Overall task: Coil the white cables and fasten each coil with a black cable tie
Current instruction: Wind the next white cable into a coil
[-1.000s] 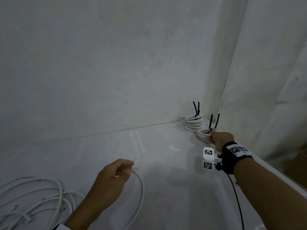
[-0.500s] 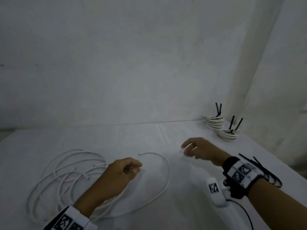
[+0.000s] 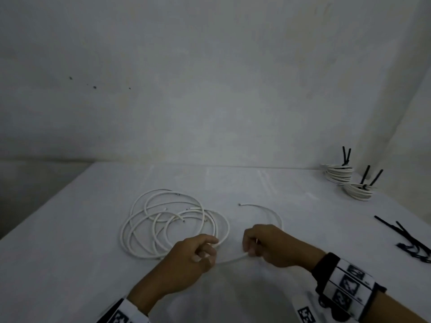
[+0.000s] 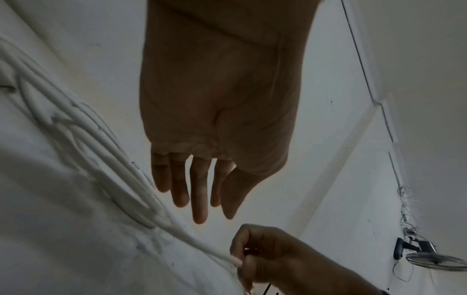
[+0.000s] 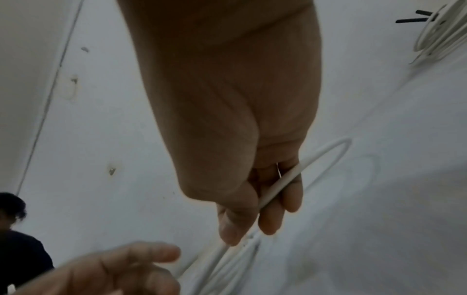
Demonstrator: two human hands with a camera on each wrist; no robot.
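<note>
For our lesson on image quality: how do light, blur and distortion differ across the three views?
Head view: dim, even light, the table edge bowed by the wide lens, the loose white cables fairly sharp. Left wrist view: the left hand is a dark shape against the pale wall, the cables beside it smeared. Right wrist view: the right hand grips a sharp cable; the left hand below is blurred.

Bare, dim room with a makeshift work corner, more recording setup than home or shop. Plain whitewashed wall (image 3: 210, 89), scuffed and pocked with a few dark marks, rises just beyond the hands. Table (image 3: 70, 229) under the hands is draped in white sheeting. Thin wiring (image 4: 364, 75) runs along the wall up and right of the left hand (image 4: 217, 111); a small fan (image 4: 434, 261) is mounted at its end. Which trade the room serves cannot be told.
</note>
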